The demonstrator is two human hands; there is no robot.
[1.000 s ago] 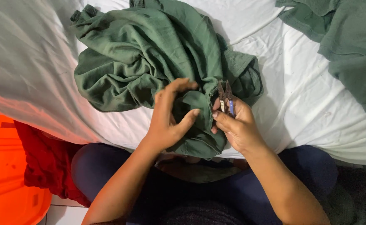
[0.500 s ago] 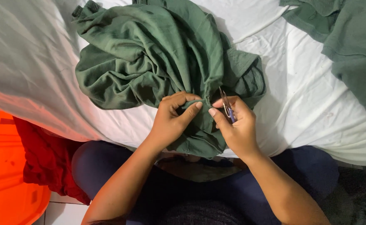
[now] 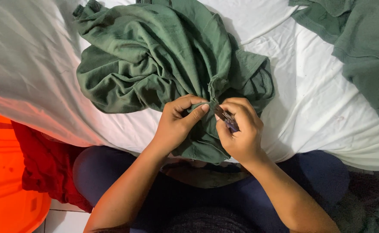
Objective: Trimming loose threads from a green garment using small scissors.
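A crumpled dark green garment (image 3: 155,60) lies on a white sheet (image 3: 310,82), with its lower edge hanging toward my lap. My left hand (image 3: 177,123) pinches a fold of the green fabric between thumb and forefinger. Close beside it, my right hand (image 3: 240,129) grips a small metal cutting tool with a purple handle (image 3: 226,118). The tool's tip points at the pinched fold, touching or nearly touching the cloth. Both hands sit close together at the garment's lower middle.
A second green garment (image 3: 362,47) lies at the upper right on the sheet. An orange plastic tub (image 3: 8,190) stands at the lower left, with red cloth (image 3: 47,168) beside it. My legs in dark blue trousers (image 3: 310,181) fill the bottom.
My hands came together: the left went from spread over the fabric to pinching a fold. The right turned the tool from upright down to that fold.
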